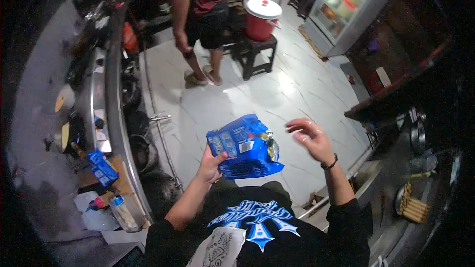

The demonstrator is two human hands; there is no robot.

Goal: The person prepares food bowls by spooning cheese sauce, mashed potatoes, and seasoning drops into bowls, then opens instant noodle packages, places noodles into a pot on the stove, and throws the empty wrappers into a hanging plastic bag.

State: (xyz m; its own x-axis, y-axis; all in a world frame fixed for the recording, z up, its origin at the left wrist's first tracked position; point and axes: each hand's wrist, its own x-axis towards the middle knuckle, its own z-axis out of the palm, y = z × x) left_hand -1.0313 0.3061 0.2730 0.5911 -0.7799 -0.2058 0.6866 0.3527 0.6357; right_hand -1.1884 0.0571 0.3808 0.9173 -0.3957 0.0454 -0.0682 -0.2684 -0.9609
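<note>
My left hand (pixel 212 164) grips a blue plastic packet (pixel 237 148) by its left side, thumb on the printed face. The packet's right end is torn open, and silvery, yellowish wrapping shows inside; I cannot make out the contents. To the right of that torn end, my right hand (pixel 312 141) hovers apart from the packet. Its fingers are bent and somewhat spread, with nothing visible in them. A dark bracelet circles the right wrist.
A person (pixel 203 15) stands ahead on the tiled floor. Beside them, a red bucket (pixel 260 27) with a white lid sits on a dark stool (pixel 260 54). A glass-door fridge (pixel 341 10) stands at far right. On the left counter lie another blue packet (pixel 103 168) and a clear container (pixel 124 213).
</note>
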